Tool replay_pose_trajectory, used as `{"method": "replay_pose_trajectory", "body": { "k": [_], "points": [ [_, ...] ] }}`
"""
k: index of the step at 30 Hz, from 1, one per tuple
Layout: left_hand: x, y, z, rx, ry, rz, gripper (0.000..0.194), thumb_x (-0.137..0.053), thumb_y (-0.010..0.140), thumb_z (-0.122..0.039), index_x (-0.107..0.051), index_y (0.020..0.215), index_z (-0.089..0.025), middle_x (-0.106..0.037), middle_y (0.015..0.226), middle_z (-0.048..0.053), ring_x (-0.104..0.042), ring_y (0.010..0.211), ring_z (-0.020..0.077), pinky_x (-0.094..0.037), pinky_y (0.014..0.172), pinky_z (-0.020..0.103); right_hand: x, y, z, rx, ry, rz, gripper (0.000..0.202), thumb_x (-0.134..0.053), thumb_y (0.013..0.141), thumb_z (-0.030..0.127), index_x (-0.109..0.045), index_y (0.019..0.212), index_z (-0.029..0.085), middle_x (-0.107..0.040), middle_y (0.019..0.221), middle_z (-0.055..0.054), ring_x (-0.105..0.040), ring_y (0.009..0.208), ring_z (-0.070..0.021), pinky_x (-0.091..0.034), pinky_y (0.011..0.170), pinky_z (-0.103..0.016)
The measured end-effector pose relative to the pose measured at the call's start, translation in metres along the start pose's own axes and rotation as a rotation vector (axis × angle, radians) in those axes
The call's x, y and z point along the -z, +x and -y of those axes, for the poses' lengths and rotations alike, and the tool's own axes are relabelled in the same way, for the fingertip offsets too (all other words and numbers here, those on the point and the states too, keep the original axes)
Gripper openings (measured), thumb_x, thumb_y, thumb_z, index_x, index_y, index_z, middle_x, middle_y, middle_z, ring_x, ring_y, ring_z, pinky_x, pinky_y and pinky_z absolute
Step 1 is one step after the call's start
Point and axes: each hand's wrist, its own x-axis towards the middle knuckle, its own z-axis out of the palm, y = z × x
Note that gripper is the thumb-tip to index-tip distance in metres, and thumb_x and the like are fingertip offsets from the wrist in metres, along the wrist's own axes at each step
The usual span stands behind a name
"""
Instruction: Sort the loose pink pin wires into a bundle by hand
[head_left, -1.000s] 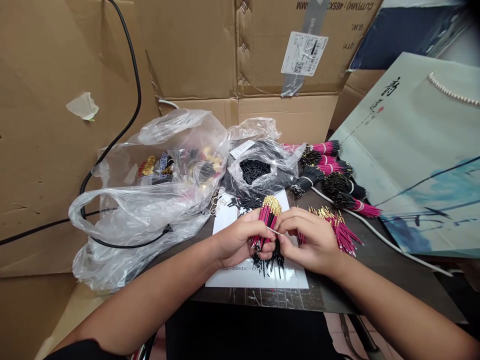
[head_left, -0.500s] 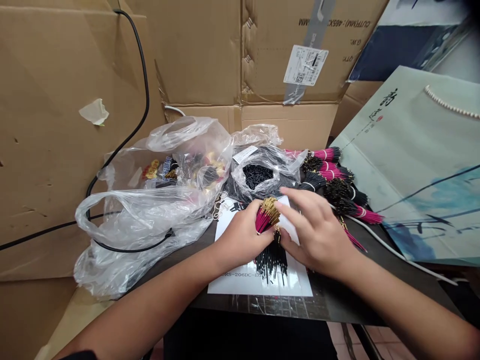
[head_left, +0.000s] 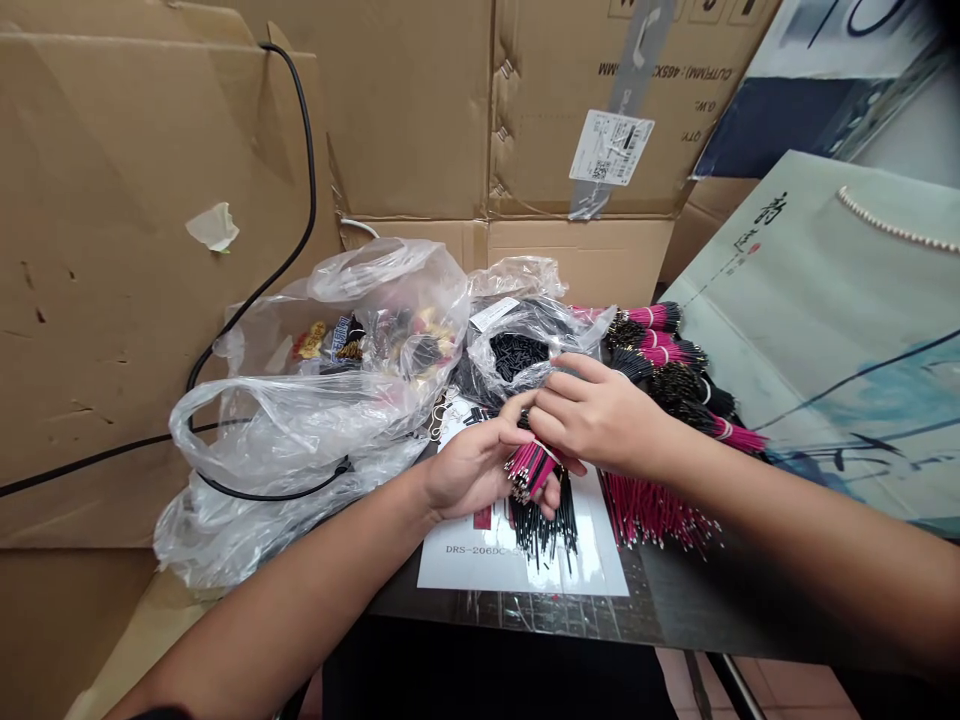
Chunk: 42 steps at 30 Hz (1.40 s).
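My left hand is closed around a banded bundle of magenta and black wires, its pale tips pointing down towards me. From above and to the right, my right hand grips the bundle's far end with curled fingers, which hide that end. Beneath both hands, loose black wires lie fanned over a white printed sheet. To the right of the sheet spreads a pile of magenta wires, partly covered by my right forearm.
Behind the hands an open plastic bag holds small black tubes. Clear plastic bags fill the left side. Banded wire bundles lie at the back right, beside a pale green paper bag. Cardboard boxes stand behind.
The bundle has turned in my left hand, so pale tips face me instead of the gold ends. My right hand has moved left and closed on it. The magenta pile has come into view.
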Motion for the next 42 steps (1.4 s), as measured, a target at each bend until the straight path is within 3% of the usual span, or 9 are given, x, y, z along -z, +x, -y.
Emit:
{"method": "replay_pose_trajectory", "body": {
  "k": [3,5,9,12,18,27,33,42],
  "points": [
    [0.004,0.002,0.003,0.027,0.111,0.046,0.061,-0.042,0.099,-0.057,-0.030,0.147,-0.021,-0.071,0.089,0.007,-0.073,0.074,0.0255,-0.056,0.077,0.044,0.001,-0.009,-0.003,-0.017,0.033,-0.026,0.029,-0.052,0.100,0.016,-0.060,0.072,0.020,-0.060,0.070,0.000,-0.049,0.070,-0.0170,-0.046,0.089,-0.038],
    [0.005,0.003,0.003,-0.028,0.284,-0.057,0.060,-0.037,0.101,-0.063,-0.042,0.143,-0.020,-0.072,0.092,0.008,-0.072,0.077,0.0233,-0.056,0.077,0.041,0.001,-0.014,-0.001,-0.069,0.031,-0.037,0.029,-0.052,0.099,0.014,-0.060,0.072,0.020,-0.060,0.069,0.000,-0.049,0.070,-0.0170,-0.046,0.087,-0.037],
    [0.007,0.004,0.000,-0.385,0.946,-0.380,0.028,-0.059,0.099,-0.042,-0.072,0.108,-0.018,-0.071,0.100,0.008,-0.067,0.091,0.0197,-0.053,0.082,0.034,0.003,-0.027,0.008,-0.201,-0.019,-0.001,0.032,-0.052,0.096,0.010,-0.059,0.067,0.019,-0.060,0.066,-0.002,-0.052,0.070,-0.0179,-0.048,0.089,-0.038],
    [0.007,0.005,-0.002,-0.554,1.193,-0.283,0.015,-0.063,0.098,-0.025,-0.076,0.098,-0.018,-0.073,0.099,0.007,-0.067,0.093,0.0178,-0.052,0.088,0.033,0.008,-0.041,0.021,-0.286,0.007,0.021,0.029,-0.054,0.095,0.009,-0.062,0.068,0.018,-0.064,0.069,-0.004,-0.057,0.074,-0.0186,-0.049,0.093,-0.038],
    [0.008,0.011,0.012,-0.583,1.297,-0.058,0.017,-0.060,0.099,-0.017,-0.076,0.106,-0.017,-0.075,0.101,0.009,-0.069,0.095,0.0171,-0.054,0.088,0.032,0.009,-0.068,0.046,-0.363,0.112,-0.037,0.021,-0.059,0.094,0.011,-0.068,0.077,0.017,-0.066,0.069,-0.003,-0.059,0.069,-0.0169,-0.050,0.097,-0.038],
    [0.013,0.012,0.022,-0.692,1.597,0.007,0.016,-0.057,0.102,-0.020,-0.072,0.099,-0.018,-0.076,0.099,0.005,-0.069,0.092,0.0168,-0.047,0.087,0.034,-0.002,-0.075,0.055,-0.297,0.161,-0.068,0.027,-0.053,0.097,0.013,-0.068,0.075,0.016,-0.067,0.070,-0.004,-0.056,0.066,-0.0169,-0.049,0.093,-0.041],
    [0.007,0.010,0.026,-0.654,1.529,0.032,0.011,-0.058,0.097,-0.024,-0.068,0.093,-0.021,-0.075,0.093,0.006,-0.068,0.090,0.0193,-0.046,0.089,0.036,0.003,-0.073,0.059,-0.267,0.213,-0.075,0.030,-0.050,0.099,0.012,-0.066,0.074,0.017,-0.065,0.069,-0.003,-0.055,0.067,-0.0170,-0.047,0.090,-0.040],
    [-0.010,0.006,0.023,-0.667,1.267,0.097,0.007,-0.059,0.083,-0.013,-0.061,0.081,-0.020,-0.069,0.081,0.005,-0.063,0.076,0.0162,-0.052,0.077,0.031,0.002,-0.076,0.055,-0.253,0.342,-0.147,0.030,-0.054,0.098,0.014,-0.063,0.069,0.016,-0.063,0.065,-0.004,-0.052,0.065,-0.0164,-0.047,0.084,-0.039]
  ]
}}
